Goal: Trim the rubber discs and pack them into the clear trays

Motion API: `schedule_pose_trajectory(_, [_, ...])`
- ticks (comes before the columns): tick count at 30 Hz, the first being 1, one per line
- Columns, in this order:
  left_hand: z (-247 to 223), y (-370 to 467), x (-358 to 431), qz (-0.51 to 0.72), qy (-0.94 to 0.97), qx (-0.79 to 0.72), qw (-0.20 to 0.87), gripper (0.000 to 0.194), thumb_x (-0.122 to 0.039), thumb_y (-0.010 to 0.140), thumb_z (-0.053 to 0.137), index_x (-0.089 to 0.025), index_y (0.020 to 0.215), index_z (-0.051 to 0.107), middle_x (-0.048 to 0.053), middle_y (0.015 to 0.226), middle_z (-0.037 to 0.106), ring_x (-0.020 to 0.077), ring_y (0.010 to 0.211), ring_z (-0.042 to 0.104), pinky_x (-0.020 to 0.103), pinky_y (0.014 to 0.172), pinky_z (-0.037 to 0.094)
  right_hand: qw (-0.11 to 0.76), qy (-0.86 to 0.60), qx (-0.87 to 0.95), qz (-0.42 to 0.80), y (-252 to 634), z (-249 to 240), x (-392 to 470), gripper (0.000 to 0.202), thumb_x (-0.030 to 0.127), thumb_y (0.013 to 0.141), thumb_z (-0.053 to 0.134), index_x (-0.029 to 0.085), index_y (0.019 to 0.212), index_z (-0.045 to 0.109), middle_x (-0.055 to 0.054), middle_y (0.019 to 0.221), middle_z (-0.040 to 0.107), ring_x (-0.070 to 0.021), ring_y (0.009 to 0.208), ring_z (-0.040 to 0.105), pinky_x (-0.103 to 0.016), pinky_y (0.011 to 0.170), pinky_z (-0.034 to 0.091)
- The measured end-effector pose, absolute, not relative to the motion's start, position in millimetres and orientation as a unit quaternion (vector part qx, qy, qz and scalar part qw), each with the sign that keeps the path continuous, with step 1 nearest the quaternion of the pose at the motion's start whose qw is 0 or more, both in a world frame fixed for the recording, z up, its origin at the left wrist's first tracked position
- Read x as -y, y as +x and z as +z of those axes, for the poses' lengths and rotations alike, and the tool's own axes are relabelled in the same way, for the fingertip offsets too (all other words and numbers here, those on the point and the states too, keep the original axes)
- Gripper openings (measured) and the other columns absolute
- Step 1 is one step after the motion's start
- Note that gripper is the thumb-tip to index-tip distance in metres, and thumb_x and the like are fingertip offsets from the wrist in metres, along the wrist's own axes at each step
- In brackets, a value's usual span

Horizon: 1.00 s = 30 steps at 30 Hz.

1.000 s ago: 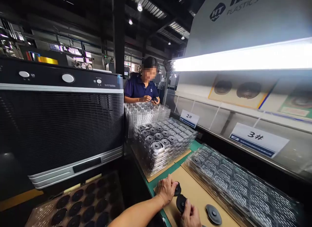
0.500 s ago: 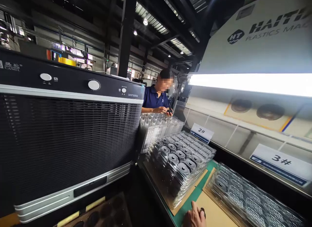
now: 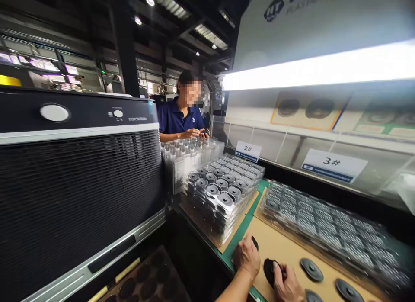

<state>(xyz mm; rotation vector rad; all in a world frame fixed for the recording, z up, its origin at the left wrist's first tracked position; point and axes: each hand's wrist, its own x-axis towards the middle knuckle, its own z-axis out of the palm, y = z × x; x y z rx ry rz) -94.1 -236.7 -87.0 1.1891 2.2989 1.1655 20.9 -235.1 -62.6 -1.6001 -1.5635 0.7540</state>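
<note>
Two hands are seen at the bottom edge of the head view, low over a sheet of brown cardboard (image 3: 285, 245) laid on the green-topped bench (image 3: 241, 237). The left hand (image 3: 247, 258) is curled, knuckles up, over a black disc (image 3: 255, 242), of which only an edge shows past the fingers; whether it is gripped cannot be told. The right hand (image 3: 287, 285) is closed on a second black disc (image 3: 269, 269), held just beside the left hand. Loose grey discs (image 3: 311, 269) are laid flat on the cardboard to the right, apart from both hands. A clear plastic tray (image 3: 324, 228) with rows of pockets is set along the far edge of the cardboard. A stack of filled trays (image 3: 222, 198) is placed beyond the left hand. At the far end of the bench a person in a blue shirt (image 3: 177, 118) is seen with both hands together over a small dark part. A large black louvred appliance (image 3: 78, 181) fills the left side.
</note>
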Motion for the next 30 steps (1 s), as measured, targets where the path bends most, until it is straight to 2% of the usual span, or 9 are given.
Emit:
schedule_pose_trajectory(2, [-84,-93,237,0.402,0.425,-0.798,0.145,0.042,-0.014,0.098,0.038,-0.016,0.122,0.072,0.018,0.115,0.077,0.0292,0.108,0.073,0.036,0.092,0.054,0.374,-0.605,0.620,0.330,27,-67,231,0.042,0.073,0.072,0.046,0.033,0.058,0.045,-0.007,0.060,0.057,-0.0293,0.056,0.061,-0.042,0.062,0.043])
schedule_pose_trajectory(4, [-89,-92,231,0.397,0.437,-0.794,0.142,0.042,-0.015,0.101,0.035,-0.012,0.126,0.069,0.019,0.116,0.076,0.0281,0.109,0.072,0.036,0.093,0.052,0.376,-0.592,0.613,0.363,35,-80,224,0.046,0.075,0.075,0.047,0.030,0.065,0.051,-0.005,0.062,0.058,-0.0254,0.060,0.062,-0.036,0.063,0.045])
schedule_pose_trajectory(7, [-107,-93,213,0.392,0.448,-0.793,0.128,0.039,-0.018,0.101,0.040,-0.013,0.132,0.064,0.018,0.127,0.072,0.0280,0.113,0.070,0.038,0.099,0.050,0.385,-0.581,0.579,0.423,47,-105,209,0.053,0.077,0.083,0.047,0.025,0.078,0.057,0.000,0.061,0.058,-0.0188,0.053,0.061,-0.028,0.055,0.044])
schedule_pose_trajectory(11, [-123,-95,203,0.390,0.458,-0.794,0.084,0.036,-0.020,0.100,0.045,-0.017,0.129,0.064,0.014,0.127,0.073,0.0256,0.113,0.069,0.037,0.101,0.049,0.423,-0.546,0.523,0.500,59,-123,199,0.056,0.077,0.088,0.050,0.022,0.087,0.060,0.001,0.064,0.062,-0.0152,0.046,0.061,-0.022,0.043,0.040])
schedule_pose_trajectory(15, [-124,-95,206,0.382,0.463,-0.799,0.042,0.034,-0.023,0.099,0.046,-0.017,0.126,0.066,0.012,0.116,0.076,0.0238,0.105,0.071,0.035,0.096,0.052,0.450,-0.491,0.474,0.576,68,-125,200,0.060,0.073,0.093,0.049,0.017,0.106,0.067,-0.002,0.068,0.067,-0.0160,0.049,0.066,-0.021,0.043,0.047])
schedule_pose_trajectory(18, [-124,-94,206,0.373,0.470,-0.799,0.031,0.035,-0.027,0.099,0.047,-0.016,0.127,0.066,0.012,0.112,0.077,0.0221,0.096,0.072,0.034,0.089,0.055,0.458,-0.466,0.436,0.619,70,-126,201,0.066,0.069,0.095,0.049,0.014,0.127,0.065,-0.003,0.070,0.070,-0.0180,0.052,0.069,-0.023,0.048,0.054])
schedule_pose_trajectory(20, [-123,-94,204,0.368,0.473,-0.800,0.026,0.037,-0.030,0.099,0.047,-0.015,0.129,0.065,0.012,0.111,0.076,0.0210,0.092,0.072,0.033,0.085,0.056,0.461,-0.457,0.411,0.640,70,-126,200,0.068,0.068,0.096,0.049,0.013,0.135,0.062,-0.002,0.067,0.070,-0.0194,0.054,0.071,-0.025,0.051,0.057])
schedule_pose_trajectory(25, [-122,-95,202,0.363,0.478,-0.800,0.024,0.040,-0.034,0.100,0.047,-0.015,0.132,0.061,0.010,0.102,0.076,0.0192,0.081,0.072,0.032,0.076,0.058,0.453,-0.443,0.382,0.673,70,-119,197,0.071,0.065,0.098,0.051,0.009,0.140,0.060,-0.003,0.057,0.069,-0.0209,0.054,0.072,-0.026,0.055,0.061])
schedule_pose_trajectory(30, [-122,-95,202,0.371,0.482,-0.793,0.016,0.042,-0.035,0.100,0.047,-0.013,0.133,0.061,0.014,0.112,0.075,0.0213,0.092,0.074,0.034,0.082,0.059,0.448,-0.438,0.363,0.690,71,-115,197,0.072,0.065,0.098,0.052,0.008,0.141,0.059,-0.005,0.062,0.072,-0.0222,0.055,0.074,-0.026,0.054,0.062])
